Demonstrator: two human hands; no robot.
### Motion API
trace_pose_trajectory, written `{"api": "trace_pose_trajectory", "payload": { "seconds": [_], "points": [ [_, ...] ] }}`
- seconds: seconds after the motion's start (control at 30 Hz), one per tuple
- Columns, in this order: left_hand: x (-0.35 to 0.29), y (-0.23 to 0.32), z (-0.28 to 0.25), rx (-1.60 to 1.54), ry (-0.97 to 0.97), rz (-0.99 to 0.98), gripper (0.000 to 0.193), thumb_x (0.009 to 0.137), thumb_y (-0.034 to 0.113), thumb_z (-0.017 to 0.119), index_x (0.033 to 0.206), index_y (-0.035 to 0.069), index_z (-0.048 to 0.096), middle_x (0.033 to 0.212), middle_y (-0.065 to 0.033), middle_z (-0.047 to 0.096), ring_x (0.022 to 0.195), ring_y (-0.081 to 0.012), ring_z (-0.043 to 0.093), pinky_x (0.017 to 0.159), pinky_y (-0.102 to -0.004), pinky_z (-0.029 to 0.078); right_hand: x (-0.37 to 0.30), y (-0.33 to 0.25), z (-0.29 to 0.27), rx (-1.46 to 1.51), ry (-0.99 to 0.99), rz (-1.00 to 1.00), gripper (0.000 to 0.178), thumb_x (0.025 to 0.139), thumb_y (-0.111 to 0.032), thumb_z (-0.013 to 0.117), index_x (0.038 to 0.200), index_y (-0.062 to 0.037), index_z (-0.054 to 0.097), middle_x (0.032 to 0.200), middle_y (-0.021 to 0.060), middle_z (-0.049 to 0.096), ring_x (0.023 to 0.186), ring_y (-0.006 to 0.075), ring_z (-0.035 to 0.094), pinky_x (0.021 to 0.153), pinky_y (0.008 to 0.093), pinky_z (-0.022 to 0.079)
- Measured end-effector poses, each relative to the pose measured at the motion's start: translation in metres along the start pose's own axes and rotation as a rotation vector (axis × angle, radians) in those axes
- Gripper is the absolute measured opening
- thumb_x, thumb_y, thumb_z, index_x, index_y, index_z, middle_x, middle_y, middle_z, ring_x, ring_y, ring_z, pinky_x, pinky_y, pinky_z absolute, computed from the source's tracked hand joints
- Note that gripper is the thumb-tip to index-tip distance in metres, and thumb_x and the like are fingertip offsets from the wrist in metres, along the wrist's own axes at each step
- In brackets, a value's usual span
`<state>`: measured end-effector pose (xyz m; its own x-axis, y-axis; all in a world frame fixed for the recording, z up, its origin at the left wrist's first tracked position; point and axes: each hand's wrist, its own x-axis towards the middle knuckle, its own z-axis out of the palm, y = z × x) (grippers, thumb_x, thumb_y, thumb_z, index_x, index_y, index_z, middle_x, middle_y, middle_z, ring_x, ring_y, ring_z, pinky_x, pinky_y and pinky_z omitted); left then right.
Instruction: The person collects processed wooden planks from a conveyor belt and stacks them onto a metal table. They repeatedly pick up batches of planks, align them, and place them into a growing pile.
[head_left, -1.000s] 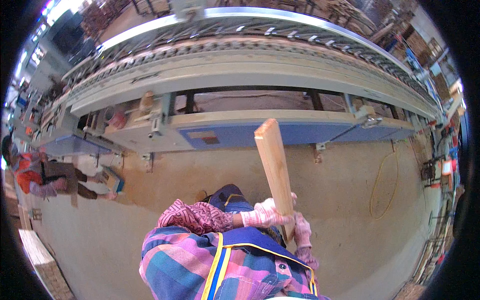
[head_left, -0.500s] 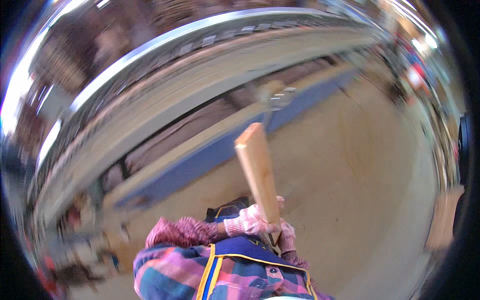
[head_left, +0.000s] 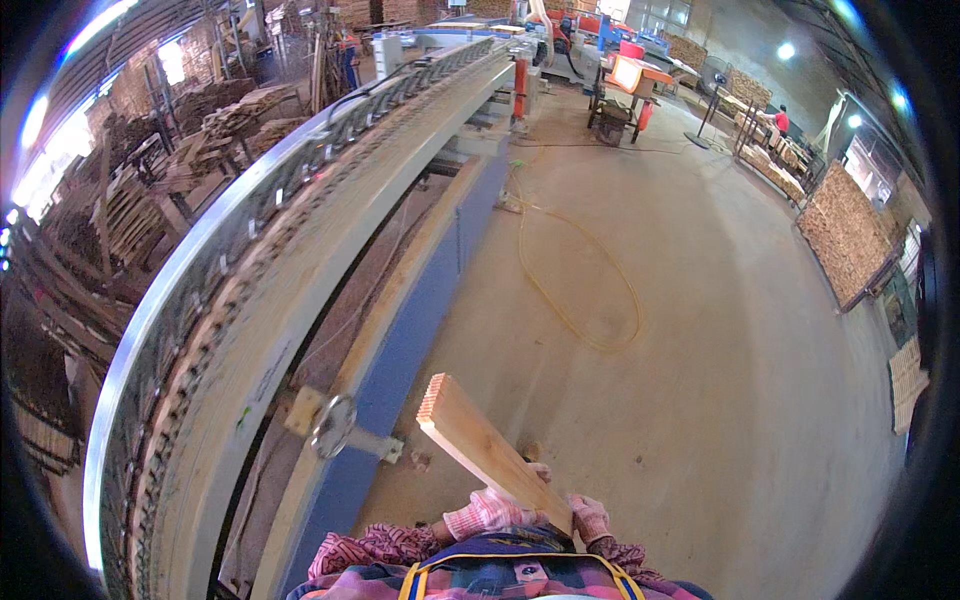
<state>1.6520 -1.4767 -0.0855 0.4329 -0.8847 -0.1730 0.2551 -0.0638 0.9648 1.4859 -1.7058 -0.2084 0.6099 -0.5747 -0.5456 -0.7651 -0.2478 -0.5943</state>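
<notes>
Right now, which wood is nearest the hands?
The pale board with the ridged end: left hand holds it, right hand at its near end; wood stacks stand farther off.

Board (head_left: pixel 488 448) leans further left (machine (head_left: pixel 285 290) now leftward).

Wd. plank (head_left: pixel 490 453), tilted (toothed end)

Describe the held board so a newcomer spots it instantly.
Find the long machine running up the left side. Right of it, bottom centre, the gloved left hand and right hand hold one pale board. Unlike the stacked timber, it's held, its far end toothed.
</notes>
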Motion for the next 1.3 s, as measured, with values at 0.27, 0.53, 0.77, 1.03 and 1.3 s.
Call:
{"api": "trace_pose_trajectory", "payload": {
  "seconds": [0.27,0.53,0.77,1.03,1.3],
  "points": [
    [0.254,0.106,-0.090,0.373,0.223,0.206,0.080,0.073,0.033,0.086,0.134,0.002,0.045,0.127,-0.0129,0.056,0.117,-0.0251,0.054,0.100,-0.0402,0.045,0.266,-0.125,-0.122,0.316,-0.137,0.047,0.031,0.092,-0.034,0.062,0.095,-0.0047,0.069,0.071,0.0033,0.065,0.061,0.0130,0.060,0.054,0.0294,0.049],
    [0.521,0.173,-0.209,0.036,0.095,0.288,0.070,0.088,0.031,0.070,0.142,0.001,0.038,0.132,-0.0142,0.054,0.122,-0.0258,0.053,0.103,-0.0398,0.044,0.544,-0.423,-0.191,0.589,-0.278,-0.248,0.037,0.093,-0.034,0.065,0.110,-0.0020,0.068,0.086,0.0021,0.067,0.069,0.0117,0.059,0.062,0.0282,0.048],
    [0.769,0.285,-0.323,0.541,0.085,-0.031,0.085,0.067,0.049,0.084,0.136,0.014,0.050,0.118,-0.0124,0.066,0.110,-0.0290,0.063,0.095,-0.0392,0.049,0.756,-0.505,-0.267,-0.078,-0.210,-0.386,0.039,0.092,-0.038,0.059,0.117,-0.0096,0.068,0.100,0.0075,0.072,0.088,0.0165,0.067,0.079,0.0313,0.053],
    [1.048,0.292,-0.451,0.570,0.079,0.183,0.083,0.072,0.047,0.081,0.138,0.010,0.047,0.126,-0.0147,0.062,0.114,-0.0315,0.061,0.098,-0.0397,0.049,1.002,-0.396,-0.427,-1.076,-0.150,-0.358,0.015,0.084,-0.026,0.063,0.093,-0.0143,0.067,0.096,0.0137,0.070,0.089,0.0337,0.068,0.074,0.0444,0.055],
    [1.281,0.384,-0.605,0.721,0.336,0.039,0.077,0.074,0.046,0.080,0.136,0.011,0.048,0.117,-0.0156,0.065,0.109,-0.0327,0.063,0.093,-0.0408,0.051,1.319,-0.665,-0.513,-0.939,0.073,-0.704,0.028,0.090,-0.034,0.057,0.094,-0.0102,0.071,0.083,0.0119,0.069,0.078,0.0278,0.069,0.067,0.0417,0.054]
  ]
}}
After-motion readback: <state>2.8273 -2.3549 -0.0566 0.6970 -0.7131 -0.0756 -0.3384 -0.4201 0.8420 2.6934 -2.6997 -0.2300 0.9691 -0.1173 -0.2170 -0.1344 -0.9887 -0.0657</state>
